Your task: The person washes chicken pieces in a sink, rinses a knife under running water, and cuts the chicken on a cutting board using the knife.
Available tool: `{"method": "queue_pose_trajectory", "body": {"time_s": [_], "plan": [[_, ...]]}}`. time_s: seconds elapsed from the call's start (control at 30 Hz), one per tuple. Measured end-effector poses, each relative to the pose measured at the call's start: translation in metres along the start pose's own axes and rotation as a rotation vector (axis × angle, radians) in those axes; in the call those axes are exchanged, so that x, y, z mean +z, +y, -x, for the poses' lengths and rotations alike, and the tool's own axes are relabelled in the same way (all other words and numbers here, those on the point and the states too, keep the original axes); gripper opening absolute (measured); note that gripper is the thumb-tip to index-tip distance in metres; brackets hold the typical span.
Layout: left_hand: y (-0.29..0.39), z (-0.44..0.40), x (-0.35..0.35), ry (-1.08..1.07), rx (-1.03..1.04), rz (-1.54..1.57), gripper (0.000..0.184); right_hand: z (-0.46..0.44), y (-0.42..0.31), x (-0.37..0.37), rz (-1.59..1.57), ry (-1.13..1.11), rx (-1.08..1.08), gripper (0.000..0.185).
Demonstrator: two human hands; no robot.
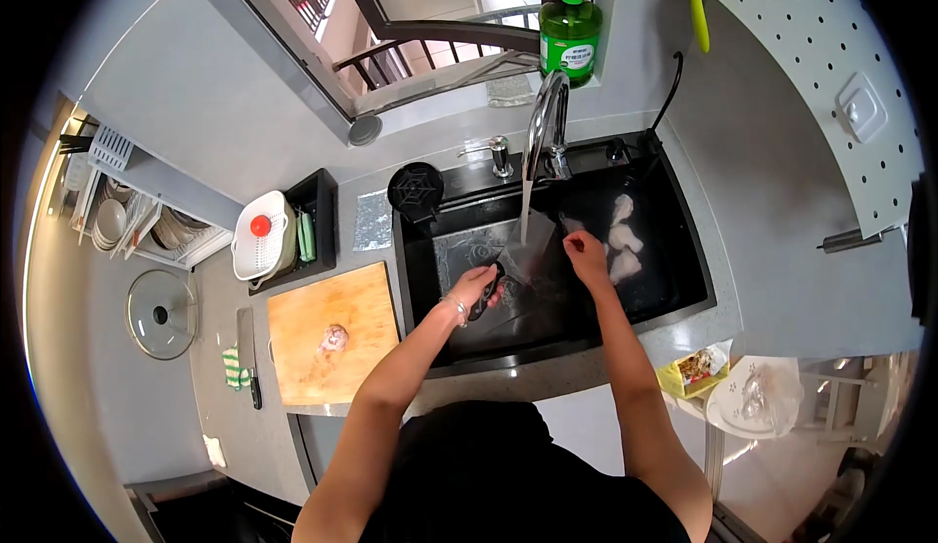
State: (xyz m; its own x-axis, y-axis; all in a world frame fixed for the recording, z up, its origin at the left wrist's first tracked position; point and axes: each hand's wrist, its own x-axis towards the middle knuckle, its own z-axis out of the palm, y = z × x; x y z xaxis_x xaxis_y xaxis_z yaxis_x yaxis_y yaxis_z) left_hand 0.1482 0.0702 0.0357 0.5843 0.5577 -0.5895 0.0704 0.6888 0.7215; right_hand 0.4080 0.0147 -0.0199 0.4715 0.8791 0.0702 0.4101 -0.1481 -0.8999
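Note:
My left hand (476,292) grips the black handle of a wide-bladed kitchen knife (531,237), likely a cleaver, over the black sink (557,333). Its blade points away to the upper right, beneath the water running from the chrome faucet (543,118). Just right of the blade is my right hand (588,258), fingers curled together; anything in them is too small to make out. Several pale pieces of raw meat (625,240) lie along the sink's right side. One more raw meat piece (334,338) rests on the wooden cutting board (363,294) at left.
Left of the board lie another knife (246,347) and a green-striped cloth (233,369). A white basket (277,250) with a red item stands behind the board. A green pump bottle (571,35) is behind the faucet. A glass lid (161,315) leans at far left.

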Motion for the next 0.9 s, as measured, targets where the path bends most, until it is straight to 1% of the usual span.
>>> {"method": "queue_pose_trajectory", "body": {"time_s": [0.03,0.13,0.23,0.33,0.43,0.47,0.57,0.67,0.77,0.8,0.83,0.9], "plan": [[-0.003,0.002,-0.005,-0.016,0.000,0.014,0.029,0.000,0.007,0.001,-0.007,0.004,0.004,0.010],[-0.007,0.017,-0.016,-0.030,-0.053,0.069,0.028,0.000,-0.006,0.004,-0.051,0.039,-0.033,0.009],[-0.008,0.036,-0.024,-0.007,-0.060,0.048,0.028,-0.011,-0.024,0.017,-0.232,-0.036,-0.039,0.009],[-0.011,0.052,-0.039,-0.016,-0.049,0.044,0.027,-0.028,-0.040,0.032,-0.199,-0.131,-0.097,0.012],[-0.013,0.065,-0.054,-0.011,-0.023,0.041,0.026,-0.047,-0.044,0.050,-0.376,-0.176,-0.088,0.012],[-0.014,0.068,-0.059,-0.010,-0.006,0.042,0.026,-0.054,-0.046,0.054,-0.342,-0.215,-0.062,0.012],[-0.016,0.076,-0.070,-0.002,0.030,0.046,0.026,-0.060,-0.056,0.061,-0.503,-0.341,-0.001,0.012],[-0.013,0.082,-0.070,0.041,0.073,-0.011,0.025,-0.058,-0.064,0.060,-0.156,-0.346,-0.050,0.011],[-0.013,0.080,-0.062,0.150,0.186,-0.396,0.023,-0.048,-0.054,0.057,-0.279,-0.295,0.014,0.014],[-0.005,0.086,-0.047,0.244,0.273,-0.696,0.022,-0.046,-0.047,0.057,-0.218,-0.257,-0.015,0.014],[-0.008,0.083,-0.046,0.311,0.596,-1.117,0.020,-0.043,-0.037,0.052,-0.230,-0.252,0.033,0.014],[0.004,0.083,-0.027,0.339,0.730,-1.428,0.020,-0.027,-0.059,0.024,-0.251,-0.234,0.131,0.013]]}}
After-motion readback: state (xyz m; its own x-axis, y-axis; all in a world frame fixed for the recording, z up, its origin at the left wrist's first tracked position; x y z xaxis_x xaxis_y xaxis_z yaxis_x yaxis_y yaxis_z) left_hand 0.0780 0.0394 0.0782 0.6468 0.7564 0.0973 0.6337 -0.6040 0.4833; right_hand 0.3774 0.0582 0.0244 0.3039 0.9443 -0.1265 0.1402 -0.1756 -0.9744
